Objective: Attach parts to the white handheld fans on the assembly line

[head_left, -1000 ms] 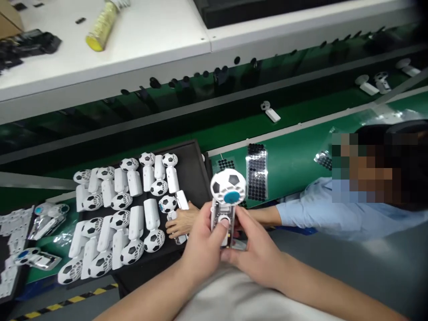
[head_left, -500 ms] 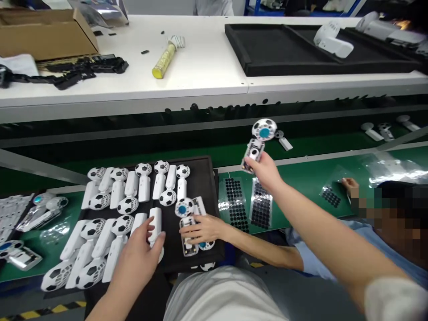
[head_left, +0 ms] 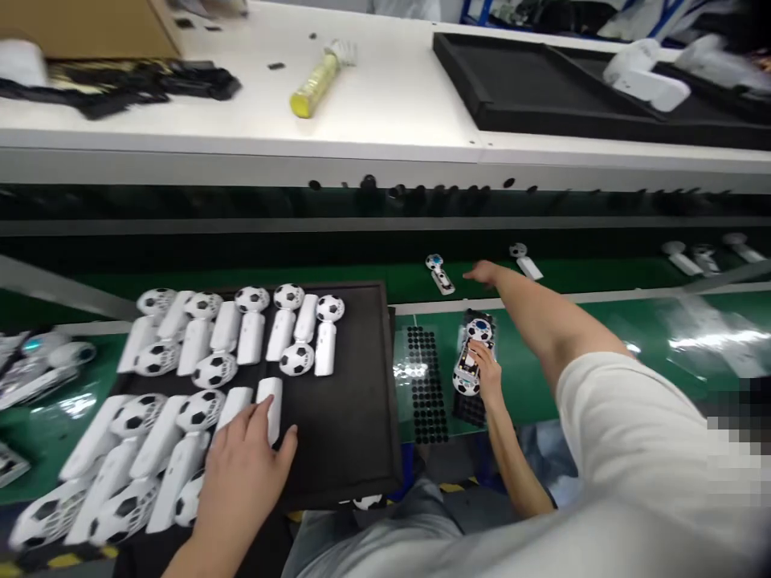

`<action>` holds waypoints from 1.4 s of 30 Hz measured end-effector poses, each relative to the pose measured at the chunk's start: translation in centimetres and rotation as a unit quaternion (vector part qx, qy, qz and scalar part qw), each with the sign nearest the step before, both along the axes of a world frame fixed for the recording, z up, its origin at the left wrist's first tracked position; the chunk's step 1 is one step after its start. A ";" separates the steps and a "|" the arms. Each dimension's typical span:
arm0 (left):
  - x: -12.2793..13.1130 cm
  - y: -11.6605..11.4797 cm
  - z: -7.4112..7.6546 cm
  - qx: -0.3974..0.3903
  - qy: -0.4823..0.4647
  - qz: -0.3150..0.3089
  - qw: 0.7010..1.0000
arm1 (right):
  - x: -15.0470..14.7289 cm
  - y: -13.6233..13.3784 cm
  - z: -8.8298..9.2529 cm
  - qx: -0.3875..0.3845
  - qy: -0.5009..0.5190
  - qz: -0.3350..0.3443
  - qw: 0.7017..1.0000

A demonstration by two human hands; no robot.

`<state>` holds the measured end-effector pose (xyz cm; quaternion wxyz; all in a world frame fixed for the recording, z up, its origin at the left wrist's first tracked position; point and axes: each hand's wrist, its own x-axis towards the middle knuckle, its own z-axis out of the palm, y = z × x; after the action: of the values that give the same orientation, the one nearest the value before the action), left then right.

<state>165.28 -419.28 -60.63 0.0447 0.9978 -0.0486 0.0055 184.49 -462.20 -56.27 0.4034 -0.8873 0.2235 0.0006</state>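
My left hand (head_left: 241,470) lies on the near part of the black tray (head_left: 361,385), fingers closed over a white football-patterned hand fan (head_left: 269,401). Two rows of the same fans (head_left: 241,329) fill the tray's left side. My right arm reaches far out over the green belt, and my right hand (head_left: 485,274) is stretched flat with nothing in it. Just left of it, a fan with a blue centre (head_left: 439,273) lies on the belt. Below my arm, a co-worker's hand (head_left: 489,377) holds another open-backed fan (head_left: 473,357).
Sheets of black dot stickers (head_left: 425,377) lie right of the tray. More fans (head_left: 683,257) ride the belt at far right. On the white bench behind lie a yellow tube (head_left: 316,76), black parts (head_left: 120,80) and a large black tray (head_left: 542,88).
My right hand has reached farther out and let go of the blue-centred fan, which now lies on the belt. The co-worker's hand has moved from the tray to the sticker sheets with a fan.
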 end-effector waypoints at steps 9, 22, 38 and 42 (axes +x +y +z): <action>10.7 -9.8 -1.0 -0.005 0.014 -0.009 1.000 | -9.1 2.1 -3.9 -0.115 0.155 0.088 0.977; 10.6 -12.6 -1.6 -0.197 0.186 0.034 0.962 | -18.5 6.1 -19.3 -0.124 0.170 0.045 0.977; 7.8 -10.8 -3.3 -0.545 0.286 0.200 0.763 | -6.4 1.2 -22.1 -0.177 0.248 0.165 0.938; 7.7 -11.2 -4.1 -0.556 0.285 0.198 0.755 | -5.1 1.3 -21.9 -0.183 0.276 0.190 0.924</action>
<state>172.94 -430.47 -64.74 0.6014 0.7401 0.1765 -0.2438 179.41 -460.88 -78.16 0.1490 -0.9360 0.1494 0.2816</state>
